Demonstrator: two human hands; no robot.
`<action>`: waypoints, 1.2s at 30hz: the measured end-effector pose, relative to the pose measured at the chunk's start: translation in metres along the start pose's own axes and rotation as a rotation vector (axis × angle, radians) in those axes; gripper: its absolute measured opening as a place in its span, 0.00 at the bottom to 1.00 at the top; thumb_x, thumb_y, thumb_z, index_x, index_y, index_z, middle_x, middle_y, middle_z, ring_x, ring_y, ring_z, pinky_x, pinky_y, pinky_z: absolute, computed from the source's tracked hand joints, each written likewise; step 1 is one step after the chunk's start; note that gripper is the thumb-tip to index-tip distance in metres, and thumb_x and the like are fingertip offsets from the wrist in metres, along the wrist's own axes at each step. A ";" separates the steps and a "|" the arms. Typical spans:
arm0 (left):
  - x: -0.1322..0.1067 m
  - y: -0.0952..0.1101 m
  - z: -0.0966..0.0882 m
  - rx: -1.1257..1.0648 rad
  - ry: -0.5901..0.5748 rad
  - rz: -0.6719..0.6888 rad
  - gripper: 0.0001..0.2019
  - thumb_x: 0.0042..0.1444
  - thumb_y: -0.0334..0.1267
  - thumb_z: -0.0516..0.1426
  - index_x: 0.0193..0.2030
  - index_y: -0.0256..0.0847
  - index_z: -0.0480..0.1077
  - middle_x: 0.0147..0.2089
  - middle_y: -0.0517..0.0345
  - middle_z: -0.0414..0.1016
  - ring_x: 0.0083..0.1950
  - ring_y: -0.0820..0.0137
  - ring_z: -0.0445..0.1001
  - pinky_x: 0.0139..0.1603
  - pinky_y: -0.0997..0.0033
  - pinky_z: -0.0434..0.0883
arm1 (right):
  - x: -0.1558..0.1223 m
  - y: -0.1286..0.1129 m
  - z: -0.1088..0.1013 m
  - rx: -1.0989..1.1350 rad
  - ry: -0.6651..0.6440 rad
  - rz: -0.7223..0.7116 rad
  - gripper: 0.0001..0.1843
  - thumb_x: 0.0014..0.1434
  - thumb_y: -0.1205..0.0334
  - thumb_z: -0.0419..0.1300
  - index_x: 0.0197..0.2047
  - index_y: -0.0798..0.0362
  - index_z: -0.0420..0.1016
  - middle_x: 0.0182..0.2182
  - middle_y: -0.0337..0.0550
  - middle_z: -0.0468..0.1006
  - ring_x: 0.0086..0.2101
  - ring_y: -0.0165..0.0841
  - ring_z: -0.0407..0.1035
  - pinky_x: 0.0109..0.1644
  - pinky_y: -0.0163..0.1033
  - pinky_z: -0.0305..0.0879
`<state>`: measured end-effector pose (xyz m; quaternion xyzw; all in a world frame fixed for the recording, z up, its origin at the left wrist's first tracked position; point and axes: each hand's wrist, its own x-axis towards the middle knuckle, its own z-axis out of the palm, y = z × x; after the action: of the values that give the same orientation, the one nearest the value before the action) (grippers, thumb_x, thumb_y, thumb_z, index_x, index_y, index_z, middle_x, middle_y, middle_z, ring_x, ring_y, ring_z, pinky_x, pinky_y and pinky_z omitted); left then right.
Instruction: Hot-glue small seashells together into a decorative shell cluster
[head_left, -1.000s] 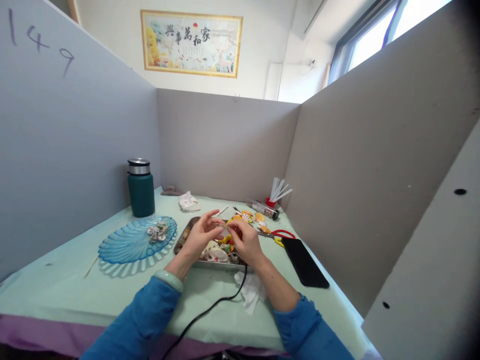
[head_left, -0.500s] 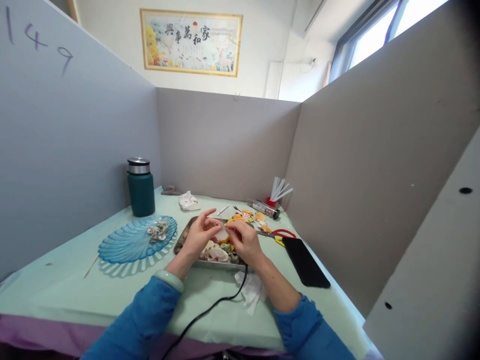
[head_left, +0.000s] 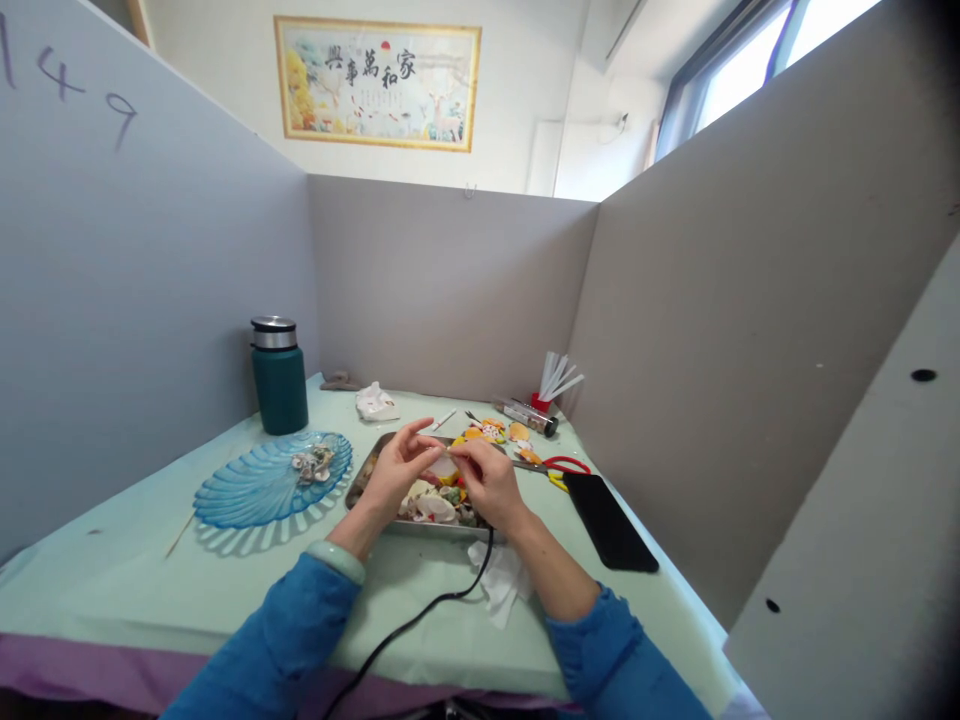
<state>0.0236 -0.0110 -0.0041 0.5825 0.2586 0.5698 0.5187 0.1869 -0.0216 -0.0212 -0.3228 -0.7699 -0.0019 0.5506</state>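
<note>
My left hand and my right hand meet above a metal tray of shells and small coloured pieces. Together they pinch a small pale shell between their fingertips. The left index finger points outward while its thumb and other fingers press on the shell. My right hand's fingers are curled, and a black cable runs from under it toward me. Whether the right hand also grips a tool on that cable is hidden.
A blue shell-shaped glass plate with a few shells lies left, a green flask behind it. Red-handled scissors, a black phone, orange pieces and a cup of white sticks are right. Crumpled tissue lies near me. Partition walls enclose the desk.
Both hands stay together over the tray; the fingers have shifted slightly on the small shell. The view has drifted a little.
</note>
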 end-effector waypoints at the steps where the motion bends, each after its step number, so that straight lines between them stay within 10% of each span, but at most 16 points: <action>1: 0.000 0.000 0.000 0.001 0.010 0.000 0.31 0.46 0.42 0.63 0.57 0.38 0.62 0.35 0.58 0.71 0.36 0.70 0.71 0.26 0.76 0.73 | 0.000 0.000 0.000 0.003 -0.005 -0.003 0.08 0.62 0.66 0.53 0.39 0.51 0.73 0.32 0.43 0.75 0.33 0.33 0.68 0.40 0.37 0.64; 36: 0.002 -0.005 0.001 0.029 -0.006 0.022 0.33 0.43 0.40 0.64 0.57 0.38 0.60 0.36 0.56 0.75 0.33 0.71 0.73 0.23 0.79 0.69 | 0.000 -0.002 0.001 0.003 0.036 0.038 0.08 0.62 0.62 0.54 0.42 0.52 0.74 0.35 0.44 0.76 0.31 0.32 0.68 0.37 0.37 0.65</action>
<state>0.0263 -0.0085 -0.0073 0.5944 0.2589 0.5699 0.5048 0.1853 -0.0228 -0.0204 -0.3364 -0.7536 0.0036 0.5647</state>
